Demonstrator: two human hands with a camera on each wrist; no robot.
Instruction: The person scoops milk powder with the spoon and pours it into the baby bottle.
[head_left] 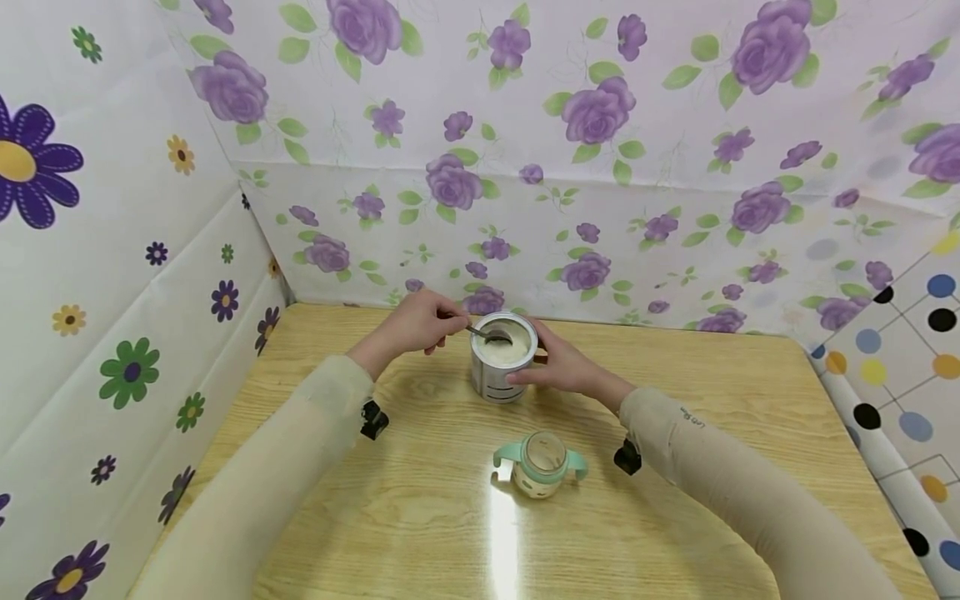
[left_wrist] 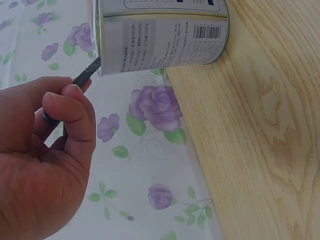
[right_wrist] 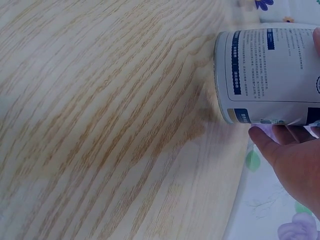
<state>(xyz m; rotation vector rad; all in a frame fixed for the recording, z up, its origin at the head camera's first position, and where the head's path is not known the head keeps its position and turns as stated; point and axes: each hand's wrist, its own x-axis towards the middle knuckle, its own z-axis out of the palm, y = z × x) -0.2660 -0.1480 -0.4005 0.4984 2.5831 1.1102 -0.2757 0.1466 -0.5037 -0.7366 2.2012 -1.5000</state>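
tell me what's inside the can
Whitish powder and the bowl of a spoon, which the left hand holds. The powder hides the bottom of the can.

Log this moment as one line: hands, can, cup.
left hand: grips spoon | right hand: holds can | can: upright, open, pale powder inside, spoon end within rim | two-handled cup: on table, untouched

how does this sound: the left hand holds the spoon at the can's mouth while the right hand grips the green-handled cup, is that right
Not quite: the right hand grips the can, not the green-handled cup, which stands apart on the table; the head view shows this. The left hand does hold the spoon at the can's mouth.
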